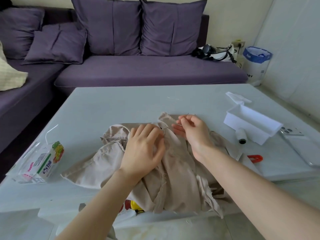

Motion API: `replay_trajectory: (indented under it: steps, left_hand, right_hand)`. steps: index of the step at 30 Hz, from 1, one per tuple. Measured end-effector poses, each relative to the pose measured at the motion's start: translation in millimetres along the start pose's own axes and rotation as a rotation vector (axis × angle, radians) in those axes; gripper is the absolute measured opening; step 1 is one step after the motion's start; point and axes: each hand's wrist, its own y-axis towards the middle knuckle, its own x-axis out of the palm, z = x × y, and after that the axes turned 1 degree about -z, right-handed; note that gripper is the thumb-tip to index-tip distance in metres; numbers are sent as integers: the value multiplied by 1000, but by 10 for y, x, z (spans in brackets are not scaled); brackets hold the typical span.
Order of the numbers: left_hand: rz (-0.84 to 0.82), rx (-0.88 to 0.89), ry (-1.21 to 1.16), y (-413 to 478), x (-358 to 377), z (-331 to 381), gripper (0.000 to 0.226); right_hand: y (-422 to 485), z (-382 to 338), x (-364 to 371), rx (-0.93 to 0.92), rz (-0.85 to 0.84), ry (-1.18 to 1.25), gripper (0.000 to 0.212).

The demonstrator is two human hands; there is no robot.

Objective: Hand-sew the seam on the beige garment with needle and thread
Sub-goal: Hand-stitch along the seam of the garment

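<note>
The beige garment (173,170) lies crumpled in the middle of the counter (112,104), and its seam (163,179) runs roughly away from the person, from the near folds up to the fingertips of the left hand (143,149). That hand lies flat with fingers spread, pressing the cloth just left of the seam line. The right hand (192,130) hovers just beyond and to the right of the seam's far end; its grip is a pinch of thumb and forefinger on what looks like the needle (187,113), a thin dark sliver that pokes out past the fingers toward the far side. A faint thread (178,125) seems to curve from the pinch back toward the cloth, though it is too fine to trace. So the next stitch point lies left of the pinch and toward the person, between the two hands. The right hand is nearer to it and would probably need to turn the needle back across the seam's axis.
</note>
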Motion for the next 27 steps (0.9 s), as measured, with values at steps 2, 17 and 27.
replay_trajectory:
  steps: [2,17,27]
  left_hand:
    - [79,-51,-25,37,-40,54,20]
    - [67,-277,-20,266,232,41,6]
    - [0,-335,-25,161,304,-88,5]
  right_hand:
    - [-9,-10,14,-11,-2,-14,25]
    - [-35,-91,58,-34,-37,-70,23]
    - [-4,-120,-95,-6,26,61,20]
